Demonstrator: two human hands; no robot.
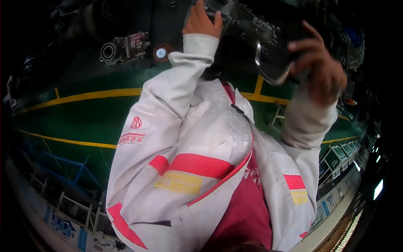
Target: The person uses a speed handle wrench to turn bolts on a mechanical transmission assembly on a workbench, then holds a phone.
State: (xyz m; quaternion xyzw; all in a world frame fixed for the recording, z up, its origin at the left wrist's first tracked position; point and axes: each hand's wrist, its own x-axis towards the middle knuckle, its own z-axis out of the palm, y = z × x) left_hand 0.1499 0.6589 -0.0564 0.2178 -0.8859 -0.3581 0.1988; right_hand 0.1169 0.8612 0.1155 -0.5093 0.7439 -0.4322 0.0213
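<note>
A dark grey metal housing (pixel 265 51) with a shiny curved rim and several bolt-like bumps extends across the upper middle. At its upper left end, my left hand (pixel 203 22) is closed over a pale metal edge, thumb toward the right; the fingertips run out at the top of the picture. My right hand (pixel 317 65) is beside the housing's lower right end, blurred by motion. Its fingers look apart, with no object visible in them. Whether it touches the rim I cannot tell.
Left of my left forearm lie a metal part with a round bearing (pixel 109 51) and a reddish-brown round item with a pale cap (pixel 161 53). Dark machinery (pixel 352 42) stands at the upper right. Yellow lines (pixel 96 95) cross the green floor; a blue frame (pixel 73 166) stands lower left.
</note>
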